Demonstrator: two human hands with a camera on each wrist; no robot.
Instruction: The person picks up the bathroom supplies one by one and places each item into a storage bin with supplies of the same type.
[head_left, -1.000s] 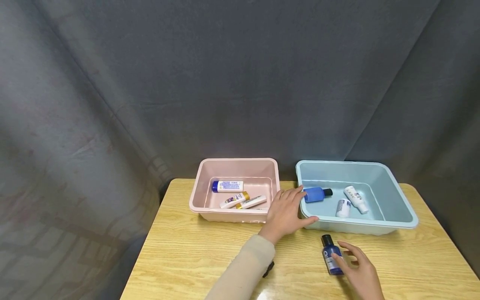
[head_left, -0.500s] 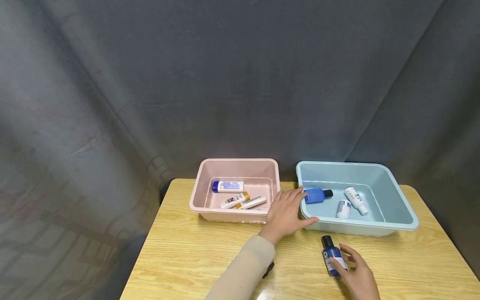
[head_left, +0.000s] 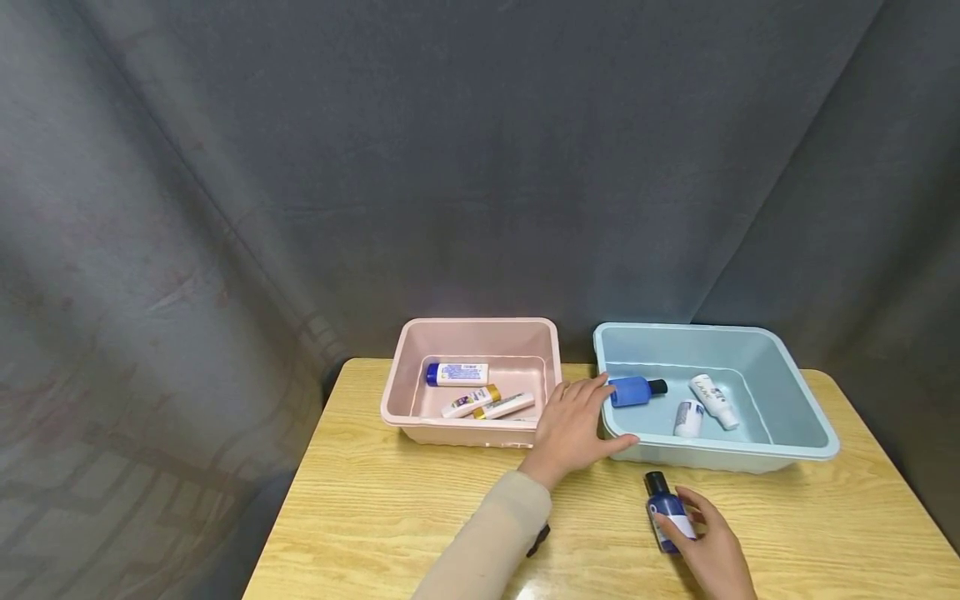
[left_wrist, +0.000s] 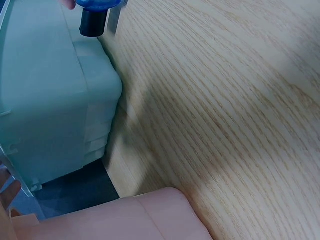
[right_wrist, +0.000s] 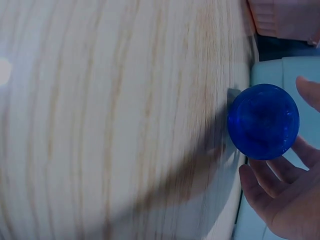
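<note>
In the head view my right hand holds a dark blue bottle with a black cap and a pale label, fingers and thumb around its sides. Its round blue base faces the right wrist camera. The bottle's cap points toward the light blue bin. My left hand spreads over the neighbouring rims of that bin and the pink bin, thumb stretched along the blue bin's front. Inside the blue bin lie a blue bottle, a white bottle and a short white container.
The pink bin contains a white bottle with a blue cap and white tubes with gold caps. Both bins stand at the back of the wooden table. A dark grey curtain hangs behind.
My right thumb and fingers have drawn in closer around the dark blue bottle, the thumb now lying over its label. The bottle has barely shifted. My left hand stays in place.
</note>
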